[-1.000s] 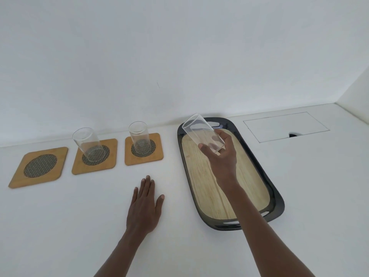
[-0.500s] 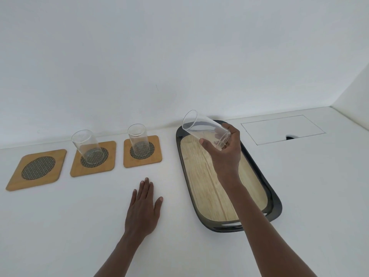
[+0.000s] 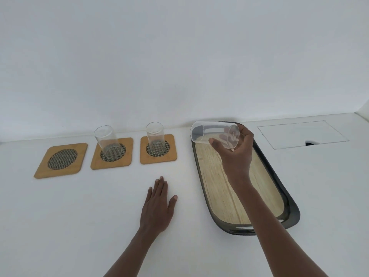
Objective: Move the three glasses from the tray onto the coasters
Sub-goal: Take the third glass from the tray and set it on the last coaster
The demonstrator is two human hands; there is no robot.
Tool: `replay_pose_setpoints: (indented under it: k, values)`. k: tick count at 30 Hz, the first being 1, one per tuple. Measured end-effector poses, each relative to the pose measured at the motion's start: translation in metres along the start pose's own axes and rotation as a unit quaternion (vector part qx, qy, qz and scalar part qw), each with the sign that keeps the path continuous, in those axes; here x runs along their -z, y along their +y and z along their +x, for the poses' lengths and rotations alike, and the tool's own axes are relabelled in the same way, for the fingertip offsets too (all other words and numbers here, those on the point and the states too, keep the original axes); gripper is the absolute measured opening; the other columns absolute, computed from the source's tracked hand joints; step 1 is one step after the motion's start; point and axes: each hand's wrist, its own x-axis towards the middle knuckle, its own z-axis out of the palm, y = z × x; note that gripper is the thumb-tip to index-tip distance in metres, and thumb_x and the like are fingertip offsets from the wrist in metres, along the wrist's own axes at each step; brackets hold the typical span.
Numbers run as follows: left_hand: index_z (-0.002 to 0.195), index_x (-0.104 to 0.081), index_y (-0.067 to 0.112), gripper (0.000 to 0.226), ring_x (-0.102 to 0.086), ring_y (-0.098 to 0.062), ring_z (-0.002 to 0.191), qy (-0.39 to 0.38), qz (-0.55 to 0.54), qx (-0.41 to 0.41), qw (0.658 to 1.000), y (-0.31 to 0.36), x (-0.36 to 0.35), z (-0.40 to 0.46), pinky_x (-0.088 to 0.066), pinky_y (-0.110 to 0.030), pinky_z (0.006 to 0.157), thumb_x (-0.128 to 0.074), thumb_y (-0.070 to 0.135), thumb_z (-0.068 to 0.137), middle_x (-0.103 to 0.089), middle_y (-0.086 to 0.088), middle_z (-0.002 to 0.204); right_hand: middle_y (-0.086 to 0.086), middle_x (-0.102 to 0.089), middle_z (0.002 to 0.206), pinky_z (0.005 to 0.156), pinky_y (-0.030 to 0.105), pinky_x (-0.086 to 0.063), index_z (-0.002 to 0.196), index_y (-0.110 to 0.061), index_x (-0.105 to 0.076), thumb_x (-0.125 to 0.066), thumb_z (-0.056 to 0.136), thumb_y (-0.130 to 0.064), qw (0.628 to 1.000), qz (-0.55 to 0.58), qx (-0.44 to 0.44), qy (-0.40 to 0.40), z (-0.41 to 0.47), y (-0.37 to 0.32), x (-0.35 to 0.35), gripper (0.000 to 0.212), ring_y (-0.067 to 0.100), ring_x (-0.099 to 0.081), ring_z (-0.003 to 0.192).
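Observation:
My right hand (image 3: 237, 154) grips a clear glass (image 3: 211, 133) by its base, tipped almost on its side with the mouth pointing left, in the air over the far end of the dark-rimmed wooden tray (image 3: 287, 194). Three wooden coasters with mesh centres lie in a row to the left. The right coaster (image 3: 171, 156) and the middle coaster (image 3: 127, 159) each bear an upright glass, the right glass (image 3: 155, 137) and the middle glass (image 3: 106, 141). The left coaster (image 3: 61, 160) is bare. My left hand (image 3: 158, 204) rests flat on the white surface, fingers apart.
A white wall rises right behind the coasters and tray. A rectangular inset panel (image 3: 301, 133) with a small dark cut-out lies in the surface to the right of the tray. The tray holds nothing else.
My right hand has lifted the glass higher above the tray and tipped it further toward horizontal, mouth to the left. My left hand has stayed flat in place.

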Motion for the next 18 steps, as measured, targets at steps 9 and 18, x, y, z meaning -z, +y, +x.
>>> replay_pose_setpoints:
  k: [9,18]
  values:
    - [0.154,-0.013,0.008,0.081,0.006,-0.010,0.149,0.018,-0.028,0.046,0.998,-0.040,0.024,-0.027,0.001,-0.029,0.120,-0.019,0.062,0.094,0.000,0.000,0.162,0.006,-0.064,0.116,0.078,0.017,-0.054,0.129,-0.021,-0.050,-0.089,0.070,-0.016,0.999,-0.002,0.028,-0.033,-0.019,-0.016,-0.029,0.072,0.019,-0.065,0.106]
    - [0.152,-0.017,0.004,0.087,0.003,-0.014,0.150,0.053,-0.015,0.128,0.990,-0.125,0.068,-0.062,-0.003,-0.034,0.121,-0.015,0.064,0.090,-0.006,-0.006,0.163,0.004,-0.064,0.120,0.087,0.025,-0.056,0.132,-0.025,-0.050,-0.091,0.068,-0.019,0.993,-0.003,0.042,-0.111,-0.058,-0.025,-0.085,0.077,0.017,-0.065,0.110]
